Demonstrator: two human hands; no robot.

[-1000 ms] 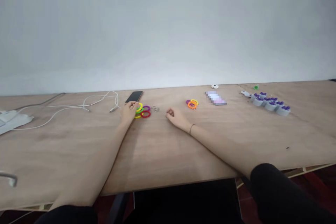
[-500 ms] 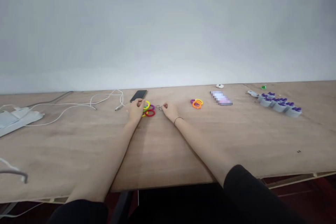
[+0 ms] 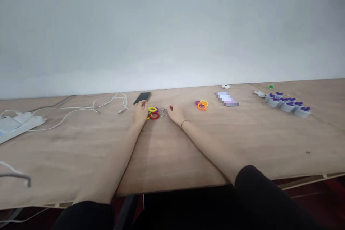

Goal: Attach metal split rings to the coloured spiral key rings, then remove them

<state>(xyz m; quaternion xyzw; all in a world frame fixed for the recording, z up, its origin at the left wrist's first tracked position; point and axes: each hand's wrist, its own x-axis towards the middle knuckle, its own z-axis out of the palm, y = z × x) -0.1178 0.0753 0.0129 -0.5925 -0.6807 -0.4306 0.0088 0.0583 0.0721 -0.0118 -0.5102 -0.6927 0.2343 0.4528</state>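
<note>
My left hand (image 3: 140, 112), fingers loosely bent and seemingly holding nothing, rests at the left side of a small pile of spiral coil bands. A yellow coil band (image 3: 153, 109) lies by its fingertips, and a red coil band (image 3: 154, 115) is in front of it. Purple and green bands show partly beneath. My right hand (image 3: 175, 114) is closed in a pinch; whatever it holds, if anything, is too small to make out. Several metal key rings (image 3: 163, 111) lie on the table between the pile and my right fingertips.
A dark phone (image 3: 142, 97) lies behind my left hand. To the right are an orange coil band (image 3: 202, 106) with others, a blurred-screen phone (image 3: 227, 99), a white earbud case (image 3: 225, 86) and several grey-and-purple pieces (image 3: 287, 106). White cables (image 3: 81, 107) run across the left side.
The yellow coil band, raised at my left fingertips before, now lies flatter on the pile. My right hand has drawn slightly away from the key rings, which show more fully.
</note>
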